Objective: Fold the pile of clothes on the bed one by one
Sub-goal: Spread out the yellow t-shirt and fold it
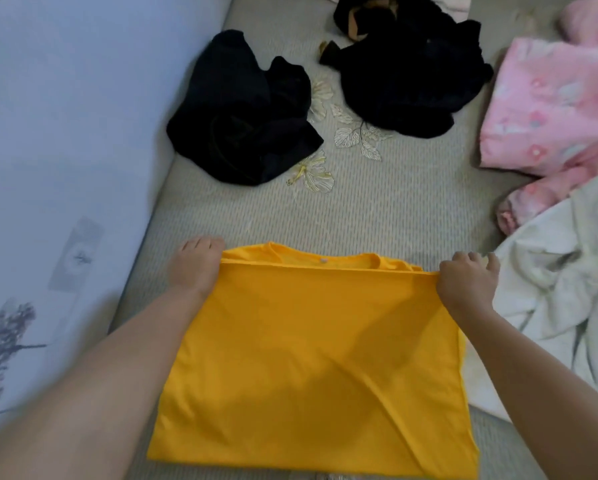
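2 hands, left hand (195, 268) and right hand (465, 282), fingers closed on the yellow shirt (311, 358) at lower center; uneven release risks skewing its folded edge.

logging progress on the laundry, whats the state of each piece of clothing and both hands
yellow shirt: flat on the bed, folded over, far edge held at both corners
left hand: gripping the shirt's far left corner
right hand: gripping its far right corner
two black garments: crumpled, unfolded
pink garment: unfolded
white garment: rumpled

I see grey bed cover (377, 209) with embroidered leaves (354, 135); pale blue printed bedding (65, 133) along bed's left edge.
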Motion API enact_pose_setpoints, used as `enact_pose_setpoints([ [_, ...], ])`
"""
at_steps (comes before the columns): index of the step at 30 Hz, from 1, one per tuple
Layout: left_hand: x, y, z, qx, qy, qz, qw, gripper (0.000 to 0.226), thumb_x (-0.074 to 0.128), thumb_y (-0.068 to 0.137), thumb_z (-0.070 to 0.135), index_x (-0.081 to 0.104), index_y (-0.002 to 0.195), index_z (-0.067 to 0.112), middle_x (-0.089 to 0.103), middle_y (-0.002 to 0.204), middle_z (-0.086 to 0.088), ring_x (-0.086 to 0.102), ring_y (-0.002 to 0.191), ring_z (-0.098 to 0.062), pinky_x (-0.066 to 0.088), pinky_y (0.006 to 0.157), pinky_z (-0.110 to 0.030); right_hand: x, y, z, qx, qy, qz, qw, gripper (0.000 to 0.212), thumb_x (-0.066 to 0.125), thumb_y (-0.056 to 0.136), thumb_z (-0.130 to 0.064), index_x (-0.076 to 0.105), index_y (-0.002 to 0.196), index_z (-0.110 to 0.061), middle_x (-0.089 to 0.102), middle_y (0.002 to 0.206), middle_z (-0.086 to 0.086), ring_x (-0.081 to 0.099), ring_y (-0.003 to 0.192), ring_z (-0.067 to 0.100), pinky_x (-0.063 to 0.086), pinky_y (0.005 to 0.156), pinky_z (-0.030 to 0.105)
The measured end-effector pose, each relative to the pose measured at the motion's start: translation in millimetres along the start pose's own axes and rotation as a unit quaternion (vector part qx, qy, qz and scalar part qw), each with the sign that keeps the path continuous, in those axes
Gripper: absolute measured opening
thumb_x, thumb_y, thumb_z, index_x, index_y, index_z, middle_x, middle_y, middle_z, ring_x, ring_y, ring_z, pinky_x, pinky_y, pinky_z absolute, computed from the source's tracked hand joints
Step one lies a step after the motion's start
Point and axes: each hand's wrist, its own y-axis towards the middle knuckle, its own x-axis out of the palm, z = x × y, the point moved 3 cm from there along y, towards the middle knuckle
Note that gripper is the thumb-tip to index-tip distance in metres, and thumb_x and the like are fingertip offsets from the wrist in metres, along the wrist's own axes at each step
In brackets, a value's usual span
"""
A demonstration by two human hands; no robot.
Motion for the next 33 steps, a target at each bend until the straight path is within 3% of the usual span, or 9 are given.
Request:
enact_pose_setpoints([
  [3, 3.5, 31.9, 0.1, -0.008, 0.049, -0.041, 0.998, 0.023, 0.036, 0.094, 0.01, 0.057, 0.102, 0.011, 0.058, 0.111, -0.008, 0.052, 0.104, -0.024, 0.039, 0.085, -0.033, 7.7, 22.7, -7.1, 0.015, -0.002, -0.037, 0.999, 0.031, 0.038, 0.089, -0.01, 0.067, 0.093, -0.018, 0.059, 0.103, 0.003, 0.046, 0.11, 0.024, 0.015, 0.111, 0.046],
  [6, 10.1, 54.1, -2.5, -0.039, 0.071, -0.058, 0.995, 0.027, 0.036, 0.091, 0.005, 0.059, 0.101, 0.012, 0.06, 0.11, -0.007, 0.052, 0.106, -0.024, 0.036, 0.091, -0.034, 18.3, 42.1, -14.8, 0.033, 0.03, -0.027, 0.999, 0.03, 0.036, 0.089, -0.008, 0.065, 0.094, -0.013, 0.059, 0.105, 0.008, 0.045, 0.111, 0.027, 0.011, 0.112, 0.05],
  [10, 24.6, 58.8, -8.8, -0.129, -0.065, 0.034, 0.989, 0.025, 0.034, 0.088, -0.004, 0.054, 0.103, -0.003, 0.055, 0.112, -0.024, 0.047, 0.107, -0.036, 0.032, 0.091, -0.043, 34.3, 48.9, -22.5, 0.107, 0.133, 0.025, 0.985, 0.03, 0.03, 0.088, -0.001, 0.05, 0.111, 0.0, 0.051, 0.114, 0.022, 0.039, 0.118, 0.035, 0.004, 0.111, 0.055],
  [12, 30.9, 48.1, -2.7, -0.106, -0.116, 0.096, 0.983, 0.025, 0.038, 0.086, -0.007, 0.055, 0.104, -0.008, 0.054, 0.111, -0.031, 0.048, 0.107, -0.042, 0.033, 0.09, -0.05, 39.2, 41.5, -29.7, 0.119, 0.198, 0.044, 0.972, 0.035, 0.03, 0.09, -0.003, 0.042, 0.124, 0.002, 0.042, 0.129, 0.023, 0.03, 0.128, 0.035, 0.001, 0.111, 0.057],
  [14, 37.1, 27.3, 7.2, -0.051, -0.14, 0.129, 0.98, 0.027, 0.047, 0.084, -0.004, 0.057, 0.108, -0.012, 0.054, 0.117, -0.033, 0.049, 0.113, -0.047, 0.035, 0.094, -0.057, 40.0, 25.3, -42.1, 0.092, 0.239, 0.074, 0.964, 0.043, 0.031, 0.093, -0.014, 0.038, 0.132, 0.003, 0.034, 0.142, 0.024, 0.023, 0.136, 0.037, 0.001, 0.11, 0.059],
  [19, 74.2, -56.6, 30.2, 0.085, -0.078, 0.092, 0.989, 0.048, 0.038, 0.081, 0.025, 0.063, 0.111, -0.004, 0.057, 0.12, -0.027, 0.054, 0.109, -0.048, 0.038, 0.083, -0.068, 49.8, -60.1, -83.3, -0.124, 0.189, 0.198, 0.954, 0.047, 0.037, 0.086, -0.027, 0.062, 0.112, 0.004, 0.055, 0.123, 0.027, 0.05, 0.114, 0.049, 0.026, 0.094, 0.069],
  [25, 122.1, -157.7, 21.8, 0.024, -0.119, -0.039, 0.992, 0.058, 0.011, 0.096, 0.049, 0.043, 0.125, 0.009, 0.05, 0.124, -0.035, 0.047, 0.111, -0.056, 0.032, 0.086, -0.07, 97.9, -167.7, -99.8, -0.192, 0.219, 0.109, 0.95, 0.049, 0.011, 0.097, -0.045, 0.036, 0.13, -0.019, 0.034, 0.145, 0.003, 0.012, 0.14, 0.018, 0.011, 0.107, 0.046],
  [29, 128.1, -183.9, 8.8, -0.018, -0.166, -0.059, 0.984, 0.063, 0.007, 0.093, 0.057, 0.034, 0.127, 0.012, 0.044, 0.128, -0.038, 0.04, 0.116, -0.058, 0.026, 0.089, -0.072, 121.9, -188.0, -53.7, -0.12, 0.207, 0.064, 0.969, 0.057, 0.011, 0.098, -0.046, 0.043, 0.133, -0.013, 0.049, 0.133, 0.016, 0.031, 0.134, 0.027, 0.022, 0.101, 0.048],
  [33, 128.8, -186.2, 6.3, 0.0, -0.154, -0.071, 0.986, 0.075, 0.0, 0.087, 0.066, 0.027, 0.134, 0.015, 0.035, 0.137, -0.035, 0.029, 0.126, -0.053, 0.016, 0.098, -0.068, 133.6, -188.0, -12.9, -0.057, 0.208, 0.024, 0.976, 0.067, 0.011, 0.095, -0.05, 0.043, 0.134, -0.007, 0.048, 0.134, 0.018, 0.022, 0.139, 0.023, 0.014, 0.105, 0.045],
])
